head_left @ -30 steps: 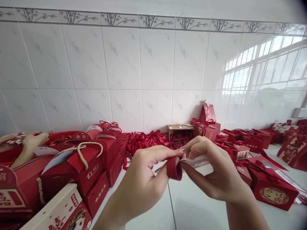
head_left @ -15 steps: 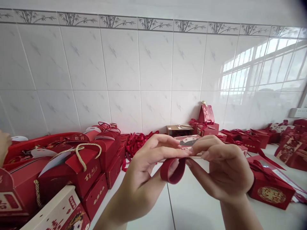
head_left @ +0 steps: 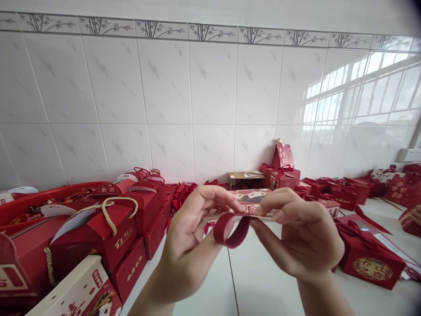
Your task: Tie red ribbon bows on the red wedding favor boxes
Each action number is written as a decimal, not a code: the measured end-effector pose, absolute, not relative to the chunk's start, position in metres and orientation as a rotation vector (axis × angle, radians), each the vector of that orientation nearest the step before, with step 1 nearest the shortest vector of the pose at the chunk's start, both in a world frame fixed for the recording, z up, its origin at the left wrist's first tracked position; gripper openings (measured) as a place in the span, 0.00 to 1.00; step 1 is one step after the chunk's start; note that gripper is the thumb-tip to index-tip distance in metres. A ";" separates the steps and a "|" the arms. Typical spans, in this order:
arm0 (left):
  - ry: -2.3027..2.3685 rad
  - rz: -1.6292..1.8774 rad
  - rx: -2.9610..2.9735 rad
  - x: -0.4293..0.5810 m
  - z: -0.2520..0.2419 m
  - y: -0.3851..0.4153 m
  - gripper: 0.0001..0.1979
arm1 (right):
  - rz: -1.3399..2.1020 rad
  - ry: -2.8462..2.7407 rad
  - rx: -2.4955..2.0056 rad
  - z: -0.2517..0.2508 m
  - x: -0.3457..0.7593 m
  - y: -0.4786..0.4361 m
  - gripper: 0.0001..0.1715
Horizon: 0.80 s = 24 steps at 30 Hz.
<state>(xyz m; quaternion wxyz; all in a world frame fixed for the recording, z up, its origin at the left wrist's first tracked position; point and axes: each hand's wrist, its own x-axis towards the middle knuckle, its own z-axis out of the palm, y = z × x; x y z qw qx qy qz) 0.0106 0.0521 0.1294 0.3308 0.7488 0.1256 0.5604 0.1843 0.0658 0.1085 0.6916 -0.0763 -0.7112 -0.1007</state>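
Note:
My left hand [head_left: 194, 245] and my right hand [head_left: 302, 237] meet in front of me above the white tiled floor [head_left: 259, 285]. Between their fingertips they pinch a flat printed card piece [head_left: 251, 199], red and pale with a figure on it. A loop of dark red ribbon [head_left: 228, 228] hangs under the card at the pinch, between my left thumb and my right fingers. Both hands are closed on the card and ribbon.
Red gift boxes with rope handles [head_left: 108, 228] are piled at the left. More red boxes [head_left: 368, 256] sit at the right. A heap of red ribbons [head_left: 184, 195] and an open cardboard box [head_left: 245, 179] lie by the white tiled wall. Another person's hand [head_left: 415, 215] shows at the right edge.
The card has tilted flatter and risen slightly between my fingers. The ribbon loop has opened wider and shifted left. Another person's hand at the far left has gone from view.

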 end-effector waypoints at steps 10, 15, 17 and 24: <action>0.412 1.711 1.950 0.015 0.126 0.059 0.13 | 0.013 -1.505 -0.233 0.105 0.170 0.067 0.18; 0.519 1.732 1.941 0.018 0.126 0.056 0.13 | 0.246 -1.535 -0.261 0.106 0.167 0.066 0.16; 0.541 1.750 1.903 0.019 0.126 0.054 0.12 | 0.309 -1.553 -0.259 0.106 0.165 0.064 0.16; 0.472 1.712 1.956 0.016 0.125 0.056 0.15 | 0.238 -1.516 -0.287 0.105 0.161 0.063 0.16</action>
